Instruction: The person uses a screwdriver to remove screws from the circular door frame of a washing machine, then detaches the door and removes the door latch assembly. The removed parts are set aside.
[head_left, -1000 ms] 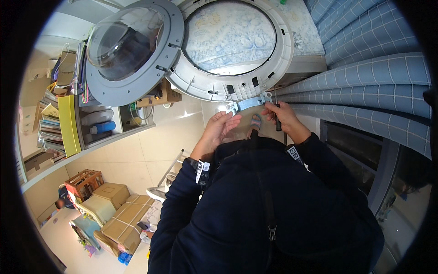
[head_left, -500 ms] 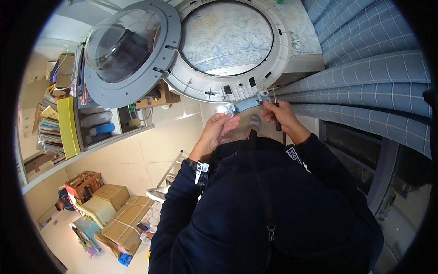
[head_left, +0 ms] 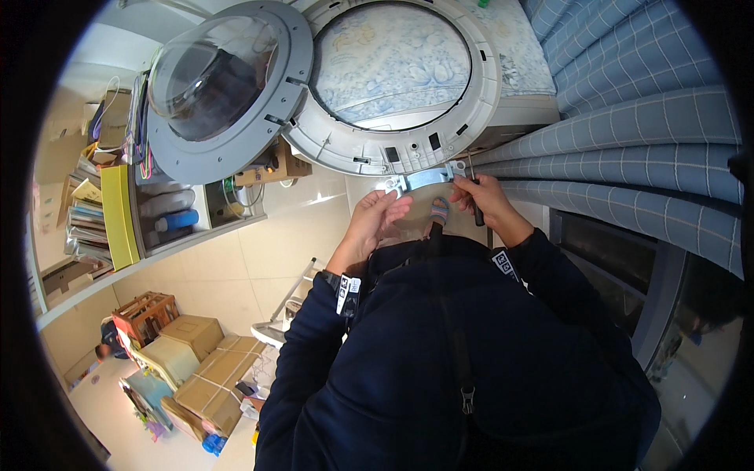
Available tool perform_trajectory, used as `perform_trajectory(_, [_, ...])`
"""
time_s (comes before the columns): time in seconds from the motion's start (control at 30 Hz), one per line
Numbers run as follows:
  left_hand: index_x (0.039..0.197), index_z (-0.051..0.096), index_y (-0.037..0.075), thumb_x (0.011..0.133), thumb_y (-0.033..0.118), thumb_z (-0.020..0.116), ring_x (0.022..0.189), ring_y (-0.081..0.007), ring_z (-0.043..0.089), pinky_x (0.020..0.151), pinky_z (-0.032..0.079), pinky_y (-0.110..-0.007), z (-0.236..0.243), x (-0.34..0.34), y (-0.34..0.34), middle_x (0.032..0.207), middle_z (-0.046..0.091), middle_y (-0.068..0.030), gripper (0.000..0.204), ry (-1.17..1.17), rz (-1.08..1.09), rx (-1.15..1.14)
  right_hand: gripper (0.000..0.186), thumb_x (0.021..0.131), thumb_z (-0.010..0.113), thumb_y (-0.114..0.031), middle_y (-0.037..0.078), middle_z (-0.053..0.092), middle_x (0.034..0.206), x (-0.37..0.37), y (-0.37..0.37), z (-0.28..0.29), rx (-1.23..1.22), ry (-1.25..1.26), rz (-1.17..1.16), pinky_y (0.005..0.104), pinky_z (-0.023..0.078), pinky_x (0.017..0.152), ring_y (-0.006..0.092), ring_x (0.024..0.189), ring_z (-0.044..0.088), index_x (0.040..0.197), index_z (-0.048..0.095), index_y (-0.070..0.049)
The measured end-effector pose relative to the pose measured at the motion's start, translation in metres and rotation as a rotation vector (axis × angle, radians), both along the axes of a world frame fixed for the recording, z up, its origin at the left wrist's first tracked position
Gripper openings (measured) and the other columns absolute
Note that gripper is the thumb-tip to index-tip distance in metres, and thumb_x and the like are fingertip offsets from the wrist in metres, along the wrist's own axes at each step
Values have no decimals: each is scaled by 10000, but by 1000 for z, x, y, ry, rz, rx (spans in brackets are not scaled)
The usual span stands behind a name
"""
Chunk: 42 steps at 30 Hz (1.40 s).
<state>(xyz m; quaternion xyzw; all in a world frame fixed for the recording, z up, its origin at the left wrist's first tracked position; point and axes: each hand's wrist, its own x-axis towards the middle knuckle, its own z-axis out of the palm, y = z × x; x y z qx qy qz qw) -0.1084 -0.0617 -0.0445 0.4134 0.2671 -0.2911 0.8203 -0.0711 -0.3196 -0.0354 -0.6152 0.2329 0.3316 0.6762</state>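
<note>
My left hand (head_left: 372, 223) pinches one end of a shiny, curved metal bracket (head_left: 426, 178), thumb against fingers. At the other end, my right hand (head_left: 495, 204) grips the bracket and also a screwdriver with a black handle (head_left: 478, 215), its thin shaft pointing up and away. Just beyond the bracket lies a white washing-machine door ring (head_left: 330, 144) with slots and screw holes along its rim. To its left rests a grey door ring (head_left: 216, 159) holding a clear domed glass (head_left: 177, 86).
A flowered cloth (head_left: 518, 67) covers the surface under the white ring. Blue checked curtains (head_left: 620, 125) hang on the right. Shelves at left hold books (head_left: 86, 228) and a blue bottle (head_left: 179, 220). Cardboard boxes (head_left: 214, 377) stand lower left, beside a seated or crouching person (head_left: 114, 343).
The bracket has tilted slightly in my hands, so its face now catches more light. Both hands stay in nearly the same place.
</note>
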Motion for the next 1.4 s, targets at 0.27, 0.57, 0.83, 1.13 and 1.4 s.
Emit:
perform_trajectory(0.27, [973,564,1,962,149,556,791,-202,696,741,584,-274,-4,1,2,992,681,-208,148,79,-33,-43,281,898,656,-312,77,666,714,3,0,2,-27,19,8,204,377,427,91,498,564,911,594,-39])
perform_trajectory(0.57, [987,560,14,966,152,549,798,-190,694,747,578,-261,-9,1,4,991,684,-198,140,56,-25,-23,272,904,649,-305,68,655,696,0,0,-4,-8,18,7,203,378,427,87,508,566,900,601,-38])
perform_trajectory(0.83, [1000,556,11,965,164,556,793,-175,687,754,569,-259,-6,-2,3,978,688,-184,157,41,-39,-2,264,914,633,-310,59,653,690,-1,-1,-3,26,24,13,207,379,425,86,500,558,850,604,-55])
perform_trajectory(1.13, [965,564,32,957,164,571,782,-166,686,747,564,-252,0,-6,4,959,694,-179,133,24,-33,-10,310,899,648,-323,90,673,722,-3,-4,-6,53,14,41,212,376,415,92,498,567,906,589,-18])
perform_trajectory(1.4, [965,564,36,957,150,571,790,-168,681,760,557,-258,2,-8,4,948,694,-173,115,-27,-19,-5,299,901,647,-324,81,672,725,-6,-6,-2,51,5,68,202,374,419,84,505,563,901,591,-30])
